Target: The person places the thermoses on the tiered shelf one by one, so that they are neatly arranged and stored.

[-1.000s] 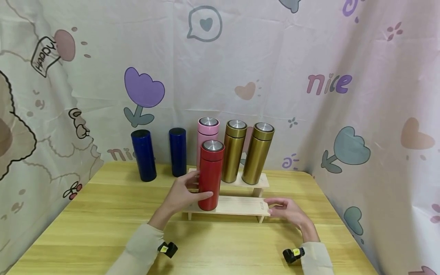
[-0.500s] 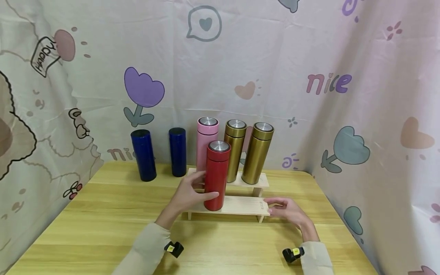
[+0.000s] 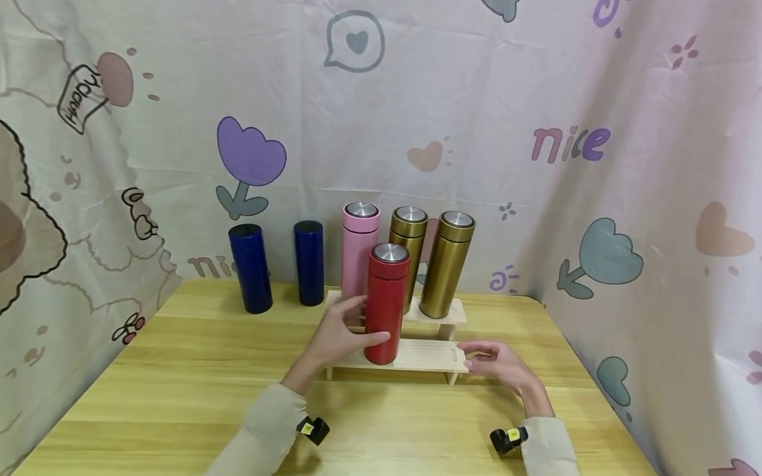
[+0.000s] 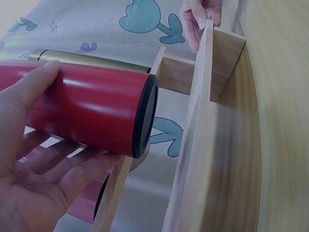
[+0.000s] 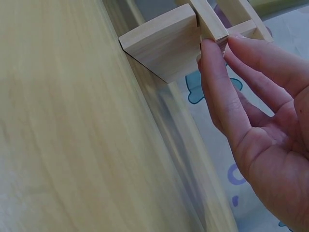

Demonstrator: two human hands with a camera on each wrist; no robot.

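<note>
My left hand [image 3: 340, 336] grips a red thermos flask [image 3: 383, 311] with a silver lid, thumb on the near side and fingers behind. In the left wrist view the flask's black base [image 4: 147, 116] hangs a little apart from the lower step of a pale wooden two-step rack [image 3: 425, 357]. At that step's right end, my right hand [image 3: 500, 363] pinches the board [image 5: 212, 24] between thumb and fingers. Behind, a pink flask [image 3: 357, 258] and two gold flasks [image 3: 445, 264] stand on the upper step; the red flask partly hides the pink one and the left gold one.
Two dark blue flasks [image 3: 251, 268] stand on the wooden table [image 3: 178, 370], left of the rack near the back edge. A printed curtain [image 3: 476, 86] hangs behind the table and along its sides.
My left hand has carried the red flask to the right along the lower step, from its left part toward its middle. The right hand stays on the step's end.
</note>
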